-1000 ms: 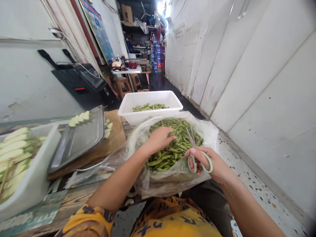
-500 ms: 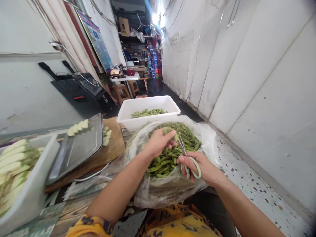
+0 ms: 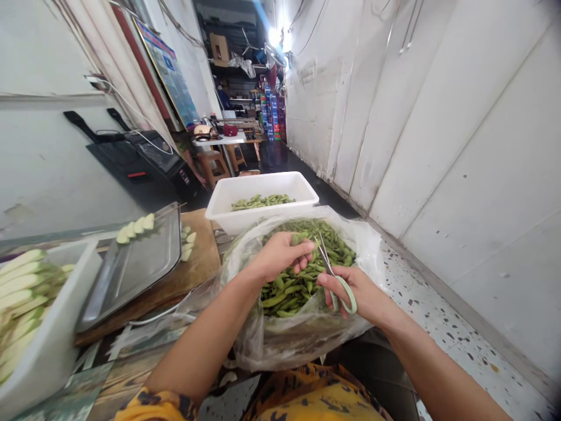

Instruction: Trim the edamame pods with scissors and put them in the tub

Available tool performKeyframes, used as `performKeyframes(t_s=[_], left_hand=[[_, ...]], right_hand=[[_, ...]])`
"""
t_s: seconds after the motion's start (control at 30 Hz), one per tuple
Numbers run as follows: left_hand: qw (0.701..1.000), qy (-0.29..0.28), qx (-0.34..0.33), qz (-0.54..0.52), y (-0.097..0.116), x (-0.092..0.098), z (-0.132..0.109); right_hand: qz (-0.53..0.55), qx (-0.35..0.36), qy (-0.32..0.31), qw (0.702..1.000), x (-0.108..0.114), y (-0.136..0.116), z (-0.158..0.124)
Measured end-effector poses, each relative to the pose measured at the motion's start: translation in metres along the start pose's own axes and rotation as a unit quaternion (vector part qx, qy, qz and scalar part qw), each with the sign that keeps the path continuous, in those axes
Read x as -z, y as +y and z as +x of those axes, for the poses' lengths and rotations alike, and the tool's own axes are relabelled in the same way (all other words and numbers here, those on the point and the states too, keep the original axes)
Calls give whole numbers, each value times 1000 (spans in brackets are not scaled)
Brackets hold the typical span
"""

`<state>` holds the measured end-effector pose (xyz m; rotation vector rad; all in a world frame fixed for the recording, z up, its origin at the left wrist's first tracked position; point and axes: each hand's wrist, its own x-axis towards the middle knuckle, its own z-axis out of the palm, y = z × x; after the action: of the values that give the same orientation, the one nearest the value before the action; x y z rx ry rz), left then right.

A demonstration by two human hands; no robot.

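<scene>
My left hand [image 3: 283, 255] pinches a green edamame pod [image 3: 298, 238] above a clear plastic bag [image 3: 372, 248] heaped with edamame pods [image 3: 287, 295]. My right hand [image 3: 350, 292] grips scissors [image 3: 325, 257] by their pale green handles. The blades are parted and point up and away from me, their tips close to the left fingertips. Part of the pod is hidden behind the left fingers. Just beyond the bag stands a white plastic tub [image 3: 219, 199] with a layer of pods [image 3: 263, 202] inside.
At left, a metal tray [image 3: 149, 257] with skewered pale green slices [image 3: 137, 228] rests on a wooden board [image 3: 204, 234]. Nearer, a white bin [image 3: 52, 345] holds more skewered slices. A white wall [image 3: 438, 146] runs along the right. Stools [image 3: 213, 166] and a table [image 3: 232, 138] stand farther back.
The pod in my left hand has tipped slightly away from the scissors. The scissor blades are parted a little more widely. The whole view has shifted slightly.
</scene>
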<state>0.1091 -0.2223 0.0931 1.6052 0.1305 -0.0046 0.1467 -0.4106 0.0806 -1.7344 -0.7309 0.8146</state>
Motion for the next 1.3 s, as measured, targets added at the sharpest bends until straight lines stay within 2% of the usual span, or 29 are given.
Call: performKeyframes(t_s=[0.17,0.33,0.53,0.7,0.83,0.93,1.1,1.3], left_hand=[[999,-29,22,26,2,3,-3],[993,-37,52,96,0,5,-1],[984,-42,-15,170,-2,8,-1],[982,-60,-20,177,2,5,-4],[989,-48,-6,143,-1,3,-2],[994,-38,-8,107,-4,5,-1],[998,-35,33,-27,0,7,-1],[989,9,25,-147,7,-4,-1]], right_hand=[[-64,2,29,998,3,-4,-2],[-108,-10,30,994,5,-3,1],[-82,-28,16,996,5,4,6],[-71,-12,5,997,6,3,5],[-111,-6,35,993,5,3,5],[-104,-5,51,993,5,6,7],[-53,2,31,998,4,6,5],[-6,4,22,1000,-1,3,2]])
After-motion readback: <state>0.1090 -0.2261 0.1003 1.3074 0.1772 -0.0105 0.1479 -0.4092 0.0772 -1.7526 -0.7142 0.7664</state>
